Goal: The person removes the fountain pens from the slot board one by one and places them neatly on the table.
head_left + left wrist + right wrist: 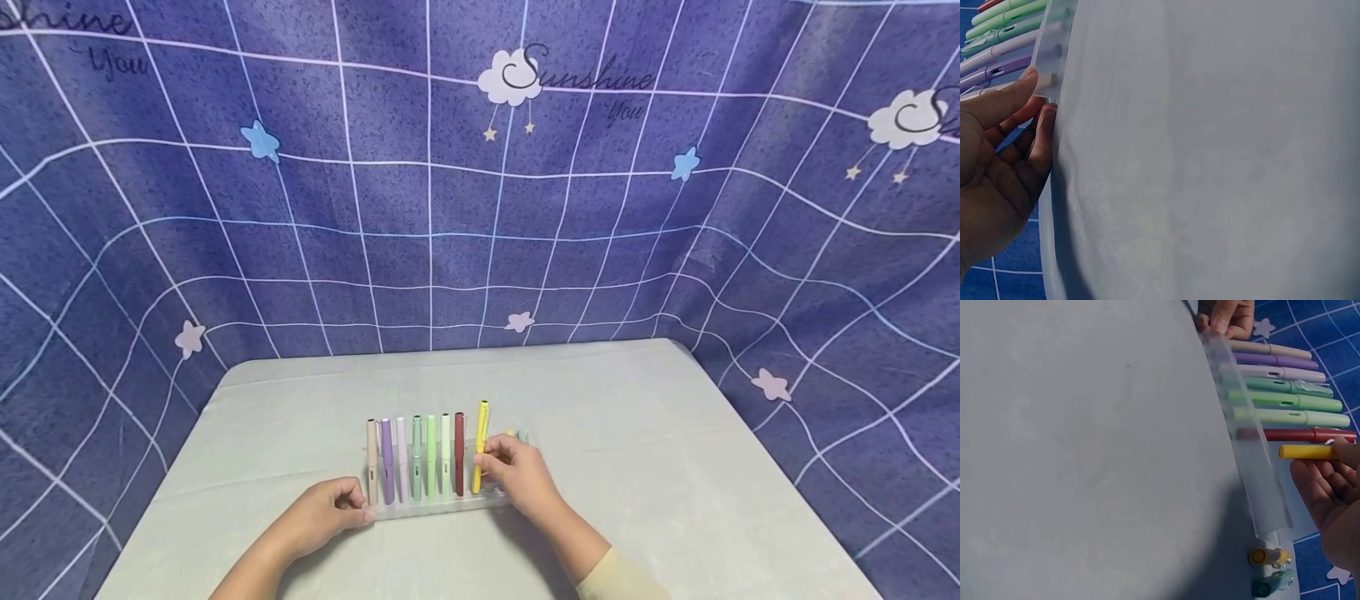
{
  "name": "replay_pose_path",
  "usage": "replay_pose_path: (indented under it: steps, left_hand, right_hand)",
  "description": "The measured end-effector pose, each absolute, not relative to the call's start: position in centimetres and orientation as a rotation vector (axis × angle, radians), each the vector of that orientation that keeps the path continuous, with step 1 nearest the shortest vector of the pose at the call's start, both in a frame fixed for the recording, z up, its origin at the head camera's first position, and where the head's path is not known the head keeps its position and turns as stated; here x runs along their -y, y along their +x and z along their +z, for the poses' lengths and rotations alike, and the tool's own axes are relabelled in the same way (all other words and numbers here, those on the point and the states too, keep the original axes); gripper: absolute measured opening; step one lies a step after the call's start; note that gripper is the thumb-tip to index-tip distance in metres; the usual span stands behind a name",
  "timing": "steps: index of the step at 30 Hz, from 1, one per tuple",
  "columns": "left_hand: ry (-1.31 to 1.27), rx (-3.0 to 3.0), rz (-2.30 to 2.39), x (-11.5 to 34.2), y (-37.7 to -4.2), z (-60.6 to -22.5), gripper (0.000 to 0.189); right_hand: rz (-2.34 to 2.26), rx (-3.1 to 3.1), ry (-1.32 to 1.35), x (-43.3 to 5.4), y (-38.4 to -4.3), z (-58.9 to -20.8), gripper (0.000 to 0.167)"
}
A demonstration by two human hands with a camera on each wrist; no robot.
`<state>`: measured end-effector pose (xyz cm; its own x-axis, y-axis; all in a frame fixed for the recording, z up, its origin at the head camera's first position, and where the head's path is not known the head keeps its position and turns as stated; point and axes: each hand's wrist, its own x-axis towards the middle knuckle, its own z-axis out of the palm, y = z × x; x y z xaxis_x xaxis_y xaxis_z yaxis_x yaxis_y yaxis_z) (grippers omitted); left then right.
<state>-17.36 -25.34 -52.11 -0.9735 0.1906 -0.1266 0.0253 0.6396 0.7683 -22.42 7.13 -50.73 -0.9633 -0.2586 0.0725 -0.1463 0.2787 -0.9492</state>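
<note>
Right hand (527, 482) pinches yellow pen (482, 429) before backdrop (457, 196) reading "Sunshine You"

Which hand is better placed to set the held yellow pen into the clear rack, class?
Probably the right hand: it pinches the yellow capped pen, next to the dark red pen. The left hand holds the clear plastic pen rack at its other end, beside the beige pen.

In the head view, the right grip (522, 477) partly hides the yellow item (511, 432) and teal item (522, 436) behind it.
</note>
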Motion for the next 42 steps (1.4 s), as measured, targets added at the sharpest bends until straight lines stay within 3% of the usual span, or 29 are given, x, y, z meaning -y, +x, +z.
replay_pose_path:
  steps: [16, 24, 31, 42]
  left_hand:
    - [0.194, -2.648, 1.271, 25.2, -17.2, -51.8, 0.028]
    - [0.201, -2.645, 1.277, 25.3, -17.2, -51.9, 0.028]
    - [0.182, -2.644, 1.28, 25.2, -17.1, -51.8, 0.029]
    - [0.186, -2.64, 1.264, 25.2, -17.1, -51.8, 0.028]
  right_hand:
    - [-1.887, -2.362, -0.272, -11.4, -23.3, -50.2, 0.028]
    - [-1.894, -2.428, -0.156, -13.6, -22.8, -48.2, 0.02]
    - [-1.612, -2.609, -0.066, -15.5, -24.2, -50.4, 0.016]
    - [-1.468, -2.557, -0.062, -15.9, -23.6, -51.6, 0.012]
